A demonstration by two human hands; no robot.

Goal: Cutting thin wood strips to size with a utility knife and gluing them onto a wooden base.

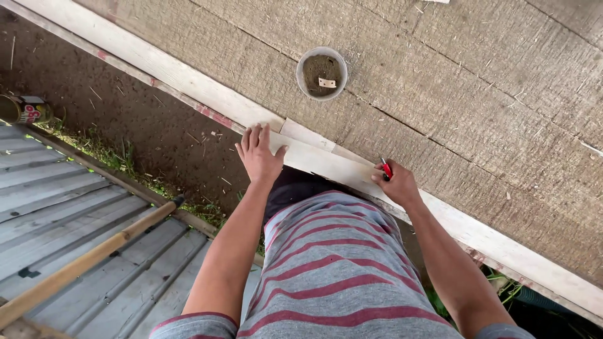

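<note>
Rough, weathered wooden planks [477, 94], a smooth pale wood strip [326, 164], dull ribbed metal sheeting [69, 207], matt striped cloth shirt [326, 276].

One cup [321, 73], one can [24, 110] (perhaps).

yellow-and-red labelled can [24, 110] on ground, far left

cup [321, 73] on bench [477, 94] | plank [326, 164] on bench edge
</note>
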